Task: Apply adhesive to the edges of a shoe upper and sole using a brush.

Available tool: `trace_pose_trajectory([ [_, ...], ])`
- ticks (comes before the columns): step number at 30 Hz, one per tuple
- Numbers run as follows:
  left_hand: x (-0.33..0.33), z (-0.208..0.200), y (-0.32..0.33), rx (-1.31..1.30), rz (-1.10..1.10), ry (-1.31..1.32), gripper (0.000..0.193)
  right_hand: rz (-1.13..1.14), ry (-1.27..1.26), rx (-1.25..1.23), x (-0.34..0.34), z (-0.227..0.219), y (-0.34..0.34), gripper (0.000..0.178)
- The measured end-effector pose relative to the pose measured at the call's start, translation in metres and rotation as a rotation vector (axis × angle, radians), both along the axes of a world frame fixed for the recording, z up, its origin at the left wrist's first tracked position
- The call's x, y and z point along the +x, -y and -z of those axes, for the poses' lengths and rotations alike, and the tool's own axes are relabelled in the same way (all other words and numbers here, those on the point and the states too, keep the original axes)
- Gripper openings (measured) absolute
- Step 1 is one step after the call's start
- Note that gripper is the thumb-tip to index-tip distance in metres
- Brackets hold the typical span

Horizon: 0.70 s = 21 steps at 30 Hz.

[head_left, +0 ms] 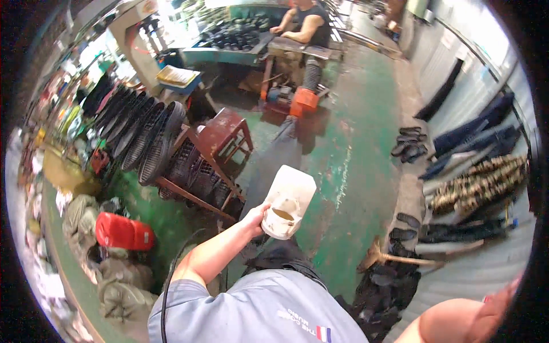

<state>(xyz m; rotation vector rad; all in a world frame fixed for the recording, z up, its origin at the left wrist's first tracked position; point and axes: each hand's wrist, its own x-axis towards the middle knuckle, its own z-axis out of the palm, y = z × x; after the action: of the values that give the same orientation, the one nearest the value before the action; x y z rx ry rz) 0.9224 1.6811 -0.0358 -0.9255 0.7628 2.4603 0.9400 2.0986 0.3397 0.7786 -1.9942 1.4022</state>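
The white jug [287, 203] in the left hand [255, 218] looks like matt plastic, stained brown around its mouth. The green floor [343, 171] is worn painted concrete (scuffed pale in patches). The stool [223, 134] is dull reddish wood; the red bag [123, 231] is glossy.

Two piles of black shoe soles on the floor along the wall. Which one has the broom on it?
The nearer pile, by the person's right arm: the broom rests across its top. The smaller pile farther along the wall has nothing on it.
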Motion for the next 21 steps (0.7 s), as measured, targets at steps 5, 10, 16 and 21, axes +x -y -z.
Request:
trace_pose_trajectory([
  [5, -0.037, -0.018, 0.000, 0.029, -0.177, 0.035, 0.045, -0.207, -0.029, 0.015, -0.153, 0.000, 0.003, 0.057],
  [10, -0.081, 0.005, 0.017, -0.081, -0.296, 0.122, 0.046, -0.382, -0.071, 0.023, -0.291, -0.005, 0.045, 0.053],
  [16, -0.174, -0.002, 0.046, -0.070, -0.477, 0.057, 0.047, -0.504, -0.170, 0.021, -0.444, -0.034, 0.115, 0.049],
  [21, -0.259, -0.003, 0.078, 0.046, -0.592, -0.045, 0.047, -0.648, -0.366, 0.052, -0.575, -0.076, 0.184, 0.045],
])
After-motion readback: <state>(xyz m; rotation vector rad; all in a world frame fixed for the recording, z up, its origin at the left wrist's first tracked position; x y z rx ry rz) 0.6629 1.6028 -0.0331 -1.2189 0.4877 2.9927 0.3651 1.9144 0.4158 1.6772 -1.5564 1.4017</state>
